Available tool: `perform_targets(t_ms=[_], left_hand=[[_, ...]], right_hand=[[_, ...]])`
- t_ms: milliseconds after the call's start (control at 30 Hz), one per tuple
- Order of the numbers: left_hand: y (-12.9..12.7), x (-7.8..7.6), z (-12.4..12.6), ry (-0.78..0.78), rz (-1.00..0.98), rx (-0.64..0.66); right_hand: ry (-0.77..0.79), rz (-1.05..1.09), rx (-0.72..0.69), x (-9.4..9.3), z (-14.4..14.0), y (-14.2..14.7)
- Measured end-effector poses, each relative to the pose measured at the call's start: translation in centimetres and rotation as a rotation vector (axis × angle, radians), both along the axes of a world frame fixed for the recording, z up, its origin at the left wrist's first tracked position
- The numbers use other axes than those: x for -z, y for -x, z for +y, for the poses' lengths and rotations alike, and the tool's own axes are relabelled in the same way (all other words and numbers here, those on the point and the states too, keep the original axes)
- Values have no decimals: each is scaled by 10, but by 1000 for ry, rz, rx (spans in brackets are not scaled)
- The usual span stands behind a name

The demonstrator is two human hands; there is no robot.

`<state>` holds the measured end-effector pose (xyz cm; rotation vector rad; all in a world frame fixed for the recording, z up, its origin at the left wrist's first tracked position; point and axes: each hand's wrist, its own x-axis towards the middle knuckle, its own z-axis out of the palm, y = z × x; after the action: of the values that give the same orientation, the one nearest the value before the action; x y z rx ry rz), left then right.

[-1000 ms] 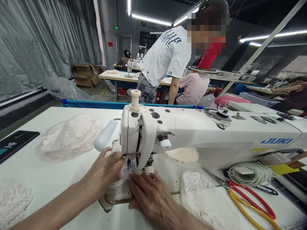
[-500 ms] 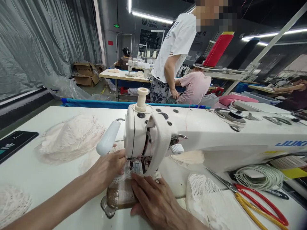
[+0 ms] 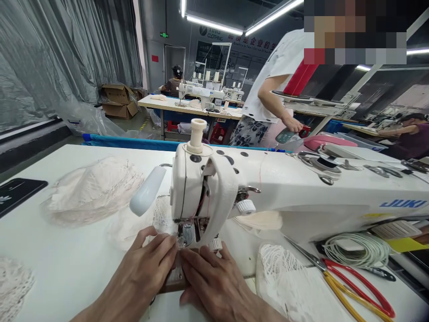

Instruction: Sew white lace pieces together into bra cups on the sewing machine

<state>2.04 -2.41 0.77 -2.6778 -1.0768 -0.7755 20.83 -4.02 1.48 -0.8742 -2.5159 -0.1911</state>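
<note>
Both hands, left hand [image 3: 145,264] and right hand [image 3: 214,279], lie flat with fingers together, side by side, pressing the lace [image 3: 163,215] that runs away from them under the needle [image 3: 187,232], equally near.

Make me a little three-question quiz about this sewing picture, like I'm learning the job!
1. True or false: both hands are pressed flat on the work just in front of the needle of the sewing machine.
2. What colour are the handles of the scissors? A) blue B) red and yellow C) green
3. Fill in: the coil of white cord lies on the person's ______ side of the table.

Key:
1. True: the left hand and right hand lie side by side there.
2. B
3. right
</note>
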Motion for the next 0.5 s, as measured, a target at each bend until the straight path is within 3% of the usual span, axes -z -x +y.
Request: perform_targets(t_ms=[200,500], left_hand=[[3,-2,0,5,33,-10],[7,6,11,187,-45,-88]], right_hand=[[-24,8,3,2,1,0],[-28,34,43,3,4,1]])
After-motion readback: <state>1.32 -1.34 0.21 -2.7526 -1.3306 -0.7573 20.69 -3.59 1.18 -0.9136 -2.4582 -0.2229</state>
